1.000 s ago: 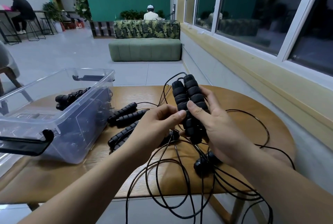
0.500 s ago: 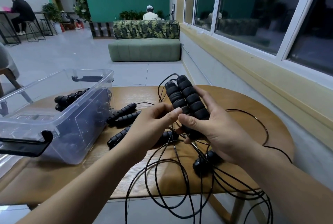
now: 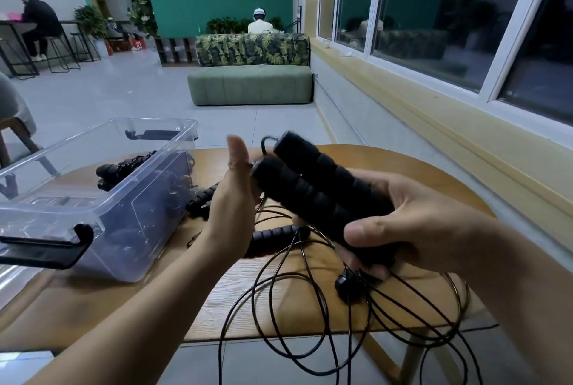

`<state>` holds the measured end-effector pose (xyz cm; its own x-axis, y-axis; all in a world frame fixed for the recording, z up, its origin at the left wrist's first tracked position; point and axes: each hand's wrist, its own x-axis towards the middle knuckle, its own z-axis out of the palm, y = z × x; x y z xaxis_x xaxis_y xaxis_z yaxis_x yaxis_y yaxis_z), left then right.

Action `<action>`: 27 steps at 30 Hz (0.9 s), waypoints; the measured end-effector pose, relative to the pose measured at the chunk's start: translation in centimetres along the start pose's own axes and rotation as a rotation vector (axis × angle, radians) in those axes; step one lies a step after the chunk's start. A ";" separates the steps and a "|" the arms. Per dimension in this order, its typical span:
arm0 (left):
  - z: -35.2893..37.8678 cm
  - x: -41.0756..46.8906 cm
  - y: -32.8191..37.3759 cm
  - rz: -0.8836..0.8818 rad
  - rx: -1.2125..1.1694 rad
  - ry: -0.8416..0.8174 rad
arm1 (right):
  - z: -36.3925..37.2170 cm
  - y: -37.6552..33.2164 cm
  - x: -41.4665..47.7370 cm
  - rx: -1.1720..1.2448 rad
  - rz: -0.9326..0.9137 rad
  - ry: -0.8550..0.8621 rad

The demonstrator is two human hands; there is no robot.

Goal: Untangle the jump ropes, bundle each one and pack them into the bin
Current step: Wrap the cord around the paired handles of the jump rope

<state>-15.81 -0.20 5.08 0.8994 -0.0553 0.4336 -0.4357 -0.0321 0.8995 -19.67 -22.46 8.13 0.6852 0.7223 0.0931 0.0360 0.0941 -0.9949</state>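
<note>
At the far left I am looking at the clear plastic bin (image 3: 148,223), which is sitting on the wooden table (image 3: 235,291) with a black latch (image 3: 43,248) hanging at its near end. One bundled jump rope (image 3: 124,167) is already lying inside it, black and ribbed. More black handles (image 3: 201,201) are resting on the table just beside the bin wall. Far behind, a small red object (image 3: 139,43) is showing white writing that I am reading as "03", though it is tiny at this range.

My left hand (image 3: 232,198) is standing unclenched with the thumb pointing straight up, its palm facing the tips of the handle pair (image 3: 316,195) and gripping nothing. Those two handles are thick, matte black foam with ringed grooves, lying side by side and tilting up toward the left. Below them another ribbed handle (image 3: 273,235) is lying on the table.

My right hand (image 3: 418,223) is wrapping around the lower ends of the pair, thumb pressing on top. Thin black cords (image 3: 294,322) are looping off the table's near edge, with a small black ball (image 3: 344,285) hanging among them
</note>
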 end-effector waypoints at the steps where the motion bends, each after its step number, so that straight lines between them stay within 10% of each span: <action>1: 0.5 -0.4 0.4 -0.024 -0.009 0.026 | 0.3 -0.3 0.0 0.034 -0.043 -0.047; 16: 2.2 -0.7 1.2 0.074 -0.131 0.035 | 2.0 -0.4 0.4 -0.052 -0.147 0.219; 27: 3.5 -2.3 -0.1 -0.048 0.350 -0.447 | 1.6 0.0 0.4 -0.201 -0.200 0.437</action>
<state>-17.91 -3.61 3.80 0.8487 -0.4605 0.2599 -0.4495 -0.3694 0.8133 -20.60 -21.05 8.24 0.8889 0.3459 0.3004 0.3072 0.0366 -0.9509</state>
